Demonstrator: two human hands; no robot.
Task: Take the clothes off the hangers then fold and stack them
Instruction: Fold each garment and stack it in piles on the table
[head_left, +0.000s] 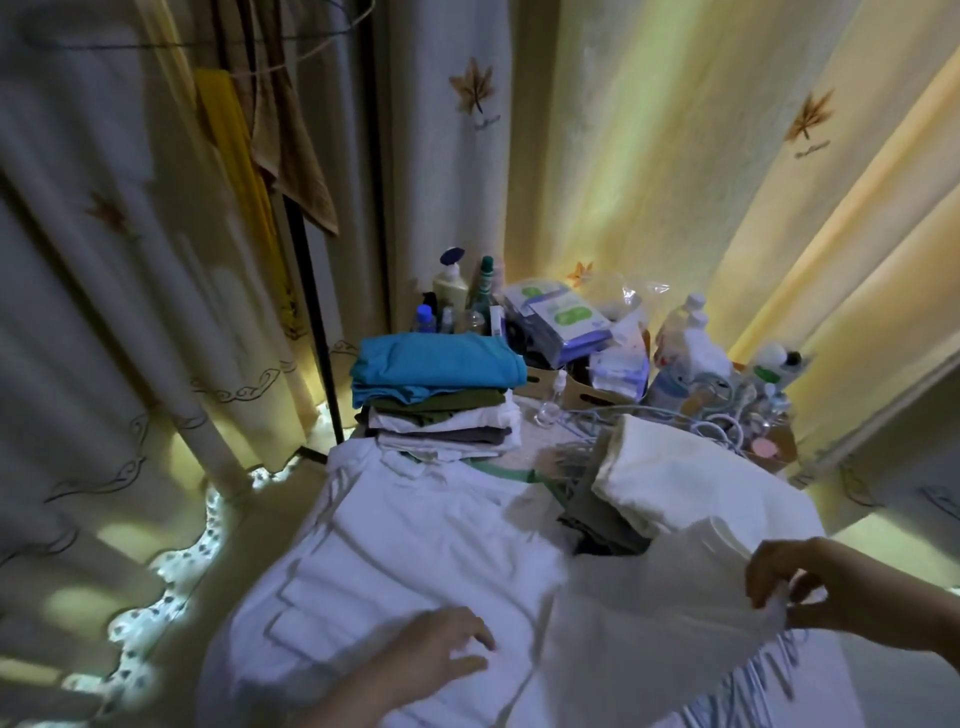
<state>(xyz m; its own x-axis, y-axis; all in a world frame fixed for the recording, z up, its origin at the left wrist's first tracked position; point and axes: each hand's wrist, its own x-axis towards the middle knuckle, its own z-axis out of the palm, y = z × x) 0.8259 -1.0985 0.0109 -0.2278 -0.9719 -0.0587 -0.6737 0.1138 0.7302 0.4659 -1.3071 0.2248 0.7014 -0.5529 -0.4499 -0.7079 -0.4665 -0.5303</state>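
a: eyes on the folded stack (436, 400): teal piece on top, then olive, white and grey layers beneath.
b: and directly in front of that stack, on the person's side, the white shirt (415, 545) lies spread out, its collar end right up against the stack's base.
a: left hand (441, 649) sits on the shirt's end farthest from the stack, fingers straight and spread, pressing flat, gripping nothing.
b: right hand (795, 587), well off to the right of the stack, has thumb and fingers pinched together on the shirt's edge, and that side is lifted clear of the surface.
a: containers now. just right of the stack there's a cardboard box (576, 387) with a handle slot. packs of wipes (561, 317) heap out of its top, paper packets tucked in beside them.
b: farther right of the stack, a second box (784, 441) holds bottles and small bits, too jumbled to sort, with a tangle of cables (717, 421) spilling over its edge.
a: behind the stack, loose bottles stand in a cluster, a pump bottle (451, 291) among them.
b: and between the stack and the right hand, a cream folded cloth (670, 478) lies on a grey pile.
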